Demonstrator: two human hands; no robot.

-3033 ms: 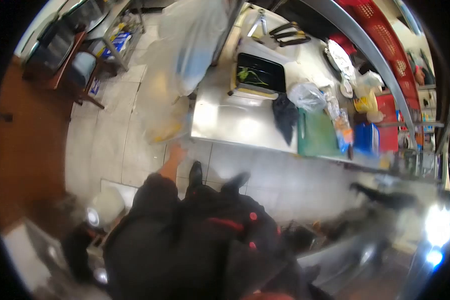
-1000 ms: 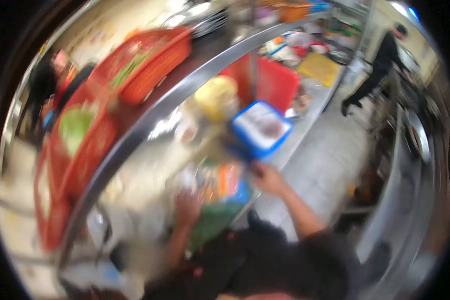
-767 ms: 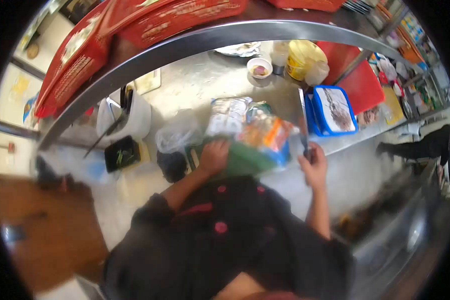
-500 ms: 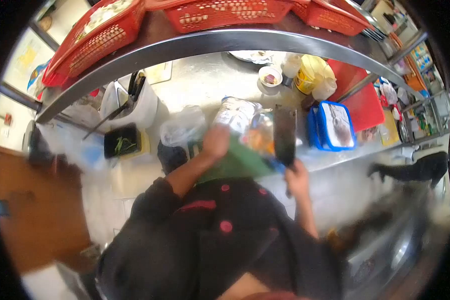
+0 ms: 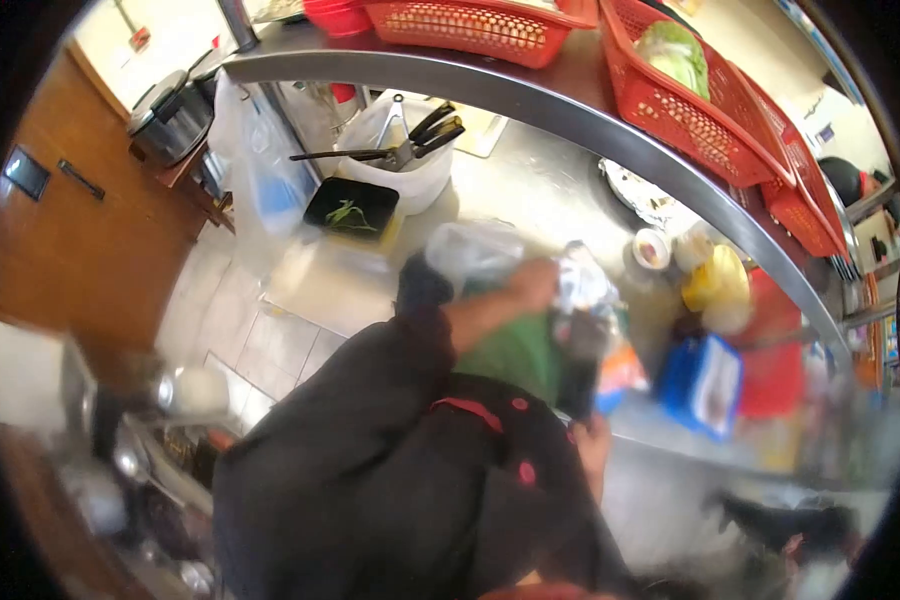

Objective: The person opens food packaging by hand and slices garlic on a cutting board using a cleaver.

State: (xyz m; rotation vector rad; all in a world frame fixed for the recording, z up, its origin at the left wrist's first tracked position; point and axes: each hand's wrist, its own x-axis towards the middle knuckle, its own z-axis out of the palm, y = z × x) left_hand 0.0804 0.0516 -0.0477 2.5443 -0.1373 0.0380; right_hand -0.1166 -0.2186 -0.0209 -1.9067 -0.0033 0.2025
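Observation:
My right hand (image 5: 592,440) grips the handle of a dark cleaver (image 5: 578,370), whose wide blade stands over the right edge of a green cutting board (image 5: 515,350). My left hand (image 5: 532,285) is at the back of the board, beside a silver-and-white package (image 5: 585,280); it is blurred, and what its fingers hold, if anything, cannot be made out. An orange and blue packet (image 5: 620,375) lies just right of the blade. Left of my left hand is a clear plastic bag (image 5: 473,248), with a black bag (image 5: 422,285) beside it.
A black tray with green stalks (image 5: 352,210) and a white bin of utensils (image 5: 400,150) stand at the left. A blue container (image 5: 700,385) and yellow tub (image 5: 717,285) are at the right. A metal shelf edge (image 5: 530,92) with red baskets arches above. Another person (image 5: 790,525) is at lower right.
The view has swung left, shifting the bench contents rightward in frame. My right hand has brought the cleaver over the board's edge. My left hand has moved farther forward, towards the silver-and-white package.

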